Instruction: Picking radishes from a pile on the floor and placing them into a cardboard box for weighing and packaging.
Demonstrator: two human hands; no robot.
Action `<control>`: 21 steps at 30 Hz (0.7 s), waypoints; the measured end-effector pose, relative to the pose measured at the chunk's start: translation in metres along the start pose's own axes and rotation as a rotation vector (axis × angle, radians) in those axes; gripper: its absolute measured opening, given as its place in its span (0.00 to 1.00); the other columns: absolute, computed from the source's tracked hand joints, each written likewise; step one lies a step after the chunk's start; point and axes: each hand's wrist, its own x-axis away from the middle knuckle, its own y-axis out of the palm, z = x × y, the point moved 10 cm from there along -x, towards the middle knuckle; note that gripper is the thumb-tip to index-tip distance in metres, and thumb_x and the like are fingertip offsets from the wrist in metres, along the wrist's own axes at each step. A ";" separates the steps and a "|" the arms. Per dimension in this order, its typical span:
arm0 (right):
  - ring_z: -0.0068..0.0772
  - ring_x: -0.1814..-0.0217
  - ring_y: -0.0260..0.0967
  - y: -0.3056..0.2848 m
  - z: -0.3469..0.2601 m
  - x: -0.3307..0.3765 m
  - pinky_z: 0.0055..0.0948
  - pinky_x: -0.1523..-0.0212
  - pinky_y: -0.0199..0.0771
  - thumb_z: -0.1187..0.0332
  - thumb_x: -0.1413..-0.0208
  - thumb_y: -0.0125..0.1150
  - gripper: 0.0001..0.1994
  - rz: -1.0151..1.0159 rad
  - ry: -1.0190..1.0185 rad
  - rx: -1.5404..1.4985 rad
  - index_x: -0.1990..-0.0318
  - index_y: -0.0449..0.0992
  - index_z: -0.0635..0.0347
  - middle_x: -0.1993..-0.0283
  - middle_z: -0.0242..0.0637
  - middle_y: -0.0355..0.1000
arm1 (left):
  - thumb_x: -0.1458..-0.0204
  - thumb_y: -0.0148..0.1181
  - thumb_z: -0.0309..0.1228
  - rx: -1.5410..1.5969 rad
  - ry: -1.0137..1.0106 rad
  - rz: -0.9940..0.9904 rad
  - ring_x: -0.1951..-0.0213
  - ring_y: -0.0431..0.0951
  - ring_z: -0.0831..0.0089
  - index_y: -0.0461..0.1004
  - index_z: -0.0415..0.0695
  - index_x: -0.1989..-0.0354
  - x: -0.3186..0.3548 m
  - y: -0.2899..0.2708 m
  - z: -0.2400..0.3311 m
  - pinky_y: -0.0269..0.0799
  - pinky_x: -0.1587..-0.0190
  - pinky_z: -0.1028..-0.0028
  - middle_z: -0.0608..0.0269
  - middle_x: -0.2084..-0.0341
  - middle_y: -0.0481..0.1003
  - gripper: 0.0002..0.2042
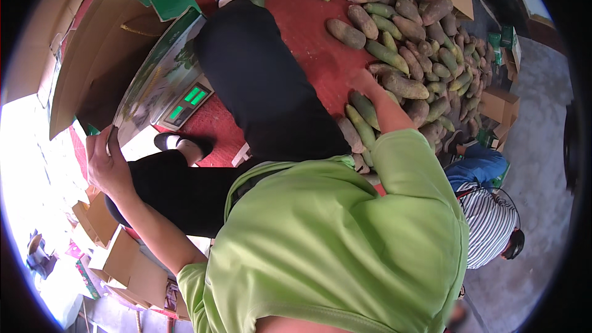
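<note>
Green and earthy brown, a heap of long, rounded vegetables (pixel 404 85) is spread on a red floor covering (pixel 302 37) at the upper right. By the near left side of this heap, the right hand (pixel 368 81) is held low, its forearm stretched forward from a lime-green shirt (pixel 345 234). The fingers of that hand are blurred, and whether anything is held in them cannot be told. On the far left, the left hand (pixel 110 159) is placed at the lower edge of a large open carton (pixel 161 69), printed on its outer side; its fingers are bent at that edge, but how tightly they are closed cannot be made out. Beside the carton, a scale (pixel 187 103) is seen with green-lit displays. Dark trousers are worn, with the legs set apart. At the right, a co-worker in a striped top (pixel 487 228) is bent beside the heap.
</note>
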 end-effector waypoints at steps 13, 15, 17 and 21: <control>0.55 0.33 0.52 0.144 -0.024 0.117 0.55 0.41 0.62 0.45 0.54 0.63 0.32 -0.296 0.614 -0.211 0.42 0.68 0.48 0.38 0.44 0.61 | 0.51 0.62 0.26 0.130 -0.014 -0.007 0.72 0.75 0.65 0.79 0.43 0.68 -0.008 -0.010 0.010 0.69 0.68 0.70 0.62 0.75 0.72 0.03; 0.50 0.33 0.53 0.144 -0.025 0.115 0.52 0.41 0.63 0.52 0.56 0.67 0.32 -0.323 0.654 -0.166 0.42 0.66 0.50 0.38 0.42 0.60 | 0.50 0.62 0.27 0.143 0.007 0.007 0.71 0.75 0.66 0.79 0.44 0.68 -0.008 -0.008 0.012 0.69 0.68 0.70 0.63 0.75 0.70 0.03; 0.46 0.34 0.54 0.148 -0.022 0.115 0.48 0.41 0.65 0.60 0.58 0.71 0.33 -0.350 0.698 -0.119 0.42 0.64 0.52 0.38 0.40 0.59 | 0.49 0.60 0.29 0.123 -0.008 -0.018 0.72 0.75 0.65 0.79 0.46 0.68 -0.009 -0.006 0.012 0.69 0.68 0.69 0.63 0.75 0.69 0.03; 0.45 0.37 0.58 0.138 -0.031 0.110 0.48 0.43 0.66 0.58 0.47 0.58 0.20 -0.281 0.643 -0.056 0.47 0.68 0.53 0.44 0.41 0.64 | 0.49 0.60 0.29 0.116 -0.078 -0.054 0.71 0.75 0.64 0.79 0.48 0.67 -0.006 -0.007 0.003 0.68 0.69 0.68 0.63 0.75 0.68 0.03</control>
